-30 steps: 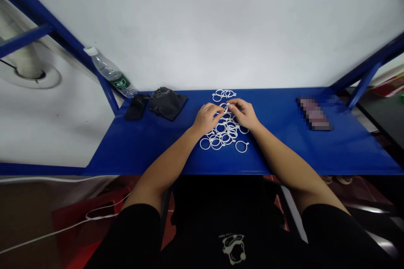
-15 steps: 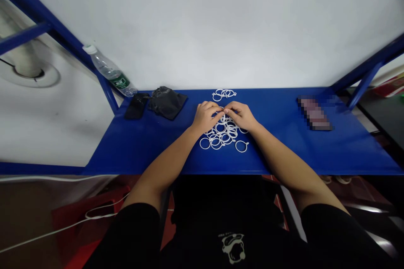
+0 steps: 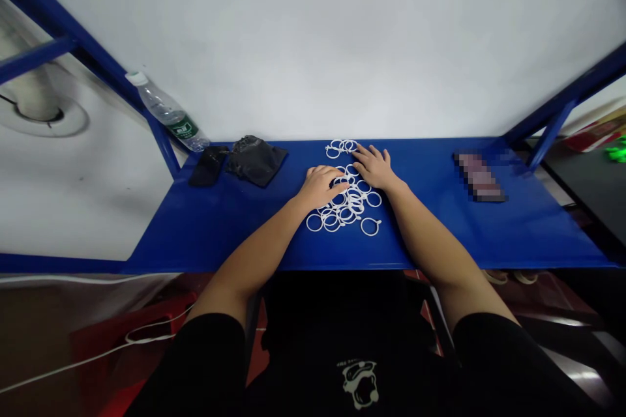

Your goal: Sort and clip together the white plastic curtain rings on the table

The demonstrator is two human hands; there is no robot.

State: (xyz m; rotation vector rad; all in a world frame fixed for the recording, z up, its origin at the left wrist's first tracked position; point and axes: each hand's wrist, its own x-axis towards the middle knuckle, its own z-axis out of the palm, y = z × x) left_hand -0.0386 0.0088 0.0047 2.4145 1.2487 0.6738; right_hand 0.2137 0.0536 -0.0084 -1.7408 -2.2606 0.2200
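White plastic curtain rings (image 3: 355, 203), each with a small eyelet, lie in a loose, overlapping pile on the blue tabletop (image 3: 254, 228). Over the pile's left side rests my left hand (image 3: 319, 187), its thumb apart from the bent fingers and no ring visibly gripped. Farther back, my right hand (image 3: 375, 167) lies palm down with fingers spread. Its fingertips reach the right side of a small separate group of curtain rings (image 3: 333, 157) near the wall. One lone curtain ring (image 3: 370, 235) sits nearest the front edge.
On the left are a black phone-like object (image 3: 208, 166), a dark drawstring pouch (image 3: 257, 161) and a leaning clear bottle (image 3: 169, 111). A blurred-out flat object (image 3: 479, 176) lies at right. Blue frame bars (image 3: 163, 146) rise at both ends, with a white wall (image 3: 323, 45) behind.
My hands, close together over the pile before, have parted. The right one moved back and spread its fingers beside the rear group; the left stayed over the pile. The view shifted slightly.
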